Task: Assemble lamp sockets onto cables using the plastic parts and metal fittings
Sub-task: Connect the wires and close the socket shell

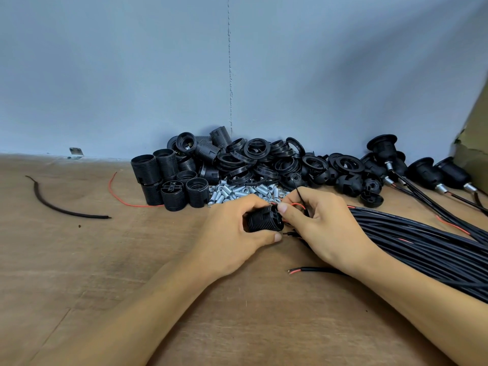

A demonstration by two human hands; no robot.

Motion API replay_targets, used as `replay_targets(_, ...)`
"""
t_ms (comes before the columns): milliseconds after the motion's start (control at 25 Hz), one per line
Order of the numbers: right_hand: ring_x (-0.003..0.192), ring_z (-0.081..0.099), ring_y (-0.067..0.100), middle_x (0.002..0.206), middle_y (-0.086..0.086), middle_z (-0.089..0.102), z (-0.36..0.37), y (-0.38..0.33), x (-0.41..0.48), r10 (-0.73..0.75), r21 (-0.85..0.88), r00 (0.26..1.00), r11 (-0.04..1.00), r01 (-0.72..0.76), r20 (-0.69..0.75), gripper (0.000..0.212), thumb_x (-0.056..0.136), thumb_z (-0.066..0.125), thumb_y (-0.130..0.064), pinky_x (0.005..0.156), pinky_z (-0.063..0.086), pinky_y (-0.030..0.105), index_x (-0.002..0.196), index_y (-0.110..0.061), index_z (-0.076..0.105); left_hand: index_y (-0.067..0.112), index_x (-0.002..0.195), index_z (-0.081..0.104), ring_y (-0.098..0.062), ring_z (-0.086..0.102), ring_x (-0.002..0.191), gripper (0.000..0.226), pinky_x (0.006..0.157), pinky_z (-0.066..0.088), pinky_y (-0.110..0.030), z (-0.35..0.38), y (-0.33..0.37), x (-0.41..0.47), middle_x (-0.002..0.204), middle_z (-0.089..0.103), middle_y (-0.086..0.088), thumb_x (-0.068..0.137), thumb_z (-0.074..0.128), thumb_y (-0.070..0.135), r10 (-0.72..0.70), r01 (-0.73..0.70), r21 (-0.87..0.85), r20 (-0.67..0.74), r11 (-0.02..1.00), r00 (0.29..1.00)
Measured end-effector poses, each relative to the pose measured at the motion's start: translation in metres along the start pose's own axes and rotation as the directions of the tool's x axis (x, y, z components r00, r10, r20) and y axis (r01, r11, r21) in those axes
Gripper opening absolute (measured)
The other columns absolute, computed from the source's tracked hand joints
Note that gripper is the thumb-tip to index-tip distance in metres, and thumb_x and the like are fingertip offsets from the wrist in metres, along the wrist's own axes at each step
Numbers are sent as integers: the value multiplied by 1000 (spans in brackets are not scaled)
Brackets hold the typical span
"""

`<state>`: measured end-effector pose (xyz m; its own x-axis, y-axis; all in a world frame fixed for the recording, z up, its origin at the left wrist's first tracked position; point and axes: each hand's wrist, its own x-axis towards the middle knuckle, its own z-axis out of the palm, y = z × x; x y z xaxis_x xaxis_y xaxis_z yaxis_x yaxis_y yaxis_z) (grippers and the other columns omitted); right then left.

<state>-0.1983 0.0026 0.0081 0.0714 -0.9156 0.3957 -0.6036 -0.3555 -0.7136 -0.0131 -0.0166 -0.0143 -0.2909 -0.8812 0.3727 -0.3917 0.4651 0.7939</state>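
1. Gripping the black threaded socket (264,220) in our left hand (229,233), we are curling fingers and thumb round it, low over the wooden table (105,260).
2. We are pinching the red wire (298,205) with our right hand (324,225), fingers curled, right at the socket's end.
3. We are laying our right wrist across the black cable bundle (422,247).

Left hand (232,231) grips socket body (264,221); right hand (322,228) pinches red wire (298,205).

One head-worn view looks forward and down, close over the wooden table (79,260), facing the wall (132,75)
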Motion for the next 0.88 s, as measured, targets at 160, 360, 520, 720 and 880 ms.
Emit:
replay_targets(160, 59, 45, 9, 64, 2, 60, 1, -2, 0, -1, -18, 1000, 1000, 1, 2, 18, 94, 66, -24, 58, 34, 23, 78, -18, 65, 27, 99, 73, -13, 70, 87, 32, 85, 56, -47, 0, 0, 0, 88, 75, 10, 71, 90, 24, 0, 0, 6, -3, 1000, 1000)
replay_targets(360, 58, 43, 9, 61, -2, 55, 1, -3, -1, -6, -41, 1000, 999, 6, -2, 19, 94, 65, -24, 58, 32, 22, 76, -17, 64, 26, 100, 74, -15, 71, 89, 33, 86, 56, -47, 0, 1, 1, 89, 75, 8, 71, 90, 24, 8, -8, 31, 4, 1000, 1000)
replay_targets(520, 57, 42, 7, 58, -8, 51, 1, -4, 0, -3, -55, 1000, 999, 3, 2, 20, 93, 66, -25, 57, 31, 20, 74, -18, 63, 25, 98, 74, -15, 70, 87, 32, 83, 56, -46, 1, 1, -1, 87, 74, 9, 71, 91, 24, 22, -21, 49, -12, 999, 1000)
replay_targets(720, 55, 44, 4, 61, -6, 58, 1, -2, 0, 12, 13, 1000, 1000, -12, -14, 16, 93, 66, -29, 55, 33, 19, 80, -21, 67, 29, 97, 73, -9, 70, 83, 32, 82, 56, -43, 3, 2, 0, 86, 74, 13, 71, 91, 26, -21, 22, 28, -41, 999, 999)
replay_targets(880, 52, 51, -2, 63, -13, 60, -1, -3, -1, -5, 305, 1000, 952, 5, -1, 17, 99, 58, -34, 54, 40, 11, 92, -20, 67, 28, 108, 72, -7, 71, 97, 37, 95, 55, -42, -2, -2, 1, 99, 76, 13, 74, 85, 24, -64, 64, -46, 12, 997, 998)
